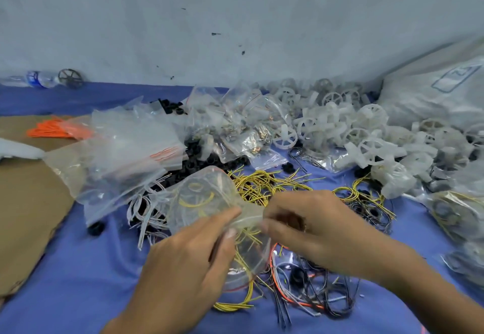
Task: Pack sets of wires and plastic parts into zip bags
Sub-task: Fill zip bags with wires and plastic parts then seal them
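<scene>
Both hands hold a clear zip bag (pixel 201 200) above the blue cloth, and yellow wire shows inside it. My left hand (pixel 188 263) grips its lower part with fingers and thumb curled round the plastic. My right hand (pixel 311 226) pinches the bag's twisted middle from the right. Loose yellow wires (pixel 262 184) lie just behind the bag. Black, white and orange wires (pixel 311 291) are tangled below my right hand. White plastic wheels (pixel 364 129) are heaped at the back right. A stack of empty zip bags (pixel 125 150) lies to the left.
Filled small bags (pixel 235 121) and black plastic rings (pixel 172 106) pile up at centre back. A large white sack (pixel 440 93) stands far right. Brown cardboard (pixel 28 202) covers the left, with orange ties (pixel 55 130) on it. A water bottle (pixel 39 79) lies by the wall.
</scene>
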Demonstrator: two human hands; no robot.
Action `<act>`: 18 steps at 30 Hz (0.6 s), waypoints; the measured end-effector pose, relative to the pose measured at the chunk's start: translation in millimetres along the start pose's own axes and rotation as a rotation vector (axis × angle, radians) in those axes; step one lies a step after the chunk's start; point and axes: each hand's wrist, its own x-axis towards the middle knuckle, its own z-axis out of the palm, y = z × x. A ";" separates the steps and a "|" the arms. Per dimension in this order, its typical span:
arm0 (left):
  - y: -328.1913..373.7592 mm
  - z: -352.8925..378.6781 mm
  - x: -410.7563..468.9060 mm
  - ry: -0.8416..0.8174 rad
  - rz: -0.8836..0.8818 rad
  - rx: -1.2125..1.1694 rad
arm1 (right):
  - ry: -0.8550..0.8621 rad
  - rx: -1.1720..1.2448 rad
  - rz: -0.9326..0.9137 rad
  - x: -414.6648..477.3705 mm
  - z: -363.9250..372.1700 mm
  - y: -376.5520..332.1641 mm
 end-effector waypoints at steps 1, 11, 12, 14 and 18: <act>1.9 0.6 -0.8 0.002 -0.007 -0.006 | 0.065 0.016 0.036 13.1 -4.0 10.9; 4.8 -2.0 -7.3 -0.089 -0.070 -0.094 | -0.190 -0.590 0.252 180.2 52.2 127.2; 3.4 -2.6 -7.3 -0.078 -0.064 -0.096 | -0.187 -0.628 0.244 188.4 54.6 130.1; 0.1 -3.7 -6.7 -0.054 -0.050 -0.104 | -0.107 -0.637 0.205 199.7 55.6 133.2; -3.5 -2.4 -2.7 0.002 -0.016 -0.092 | -0.049 -0.638 0.169 212.6 54.1 138.1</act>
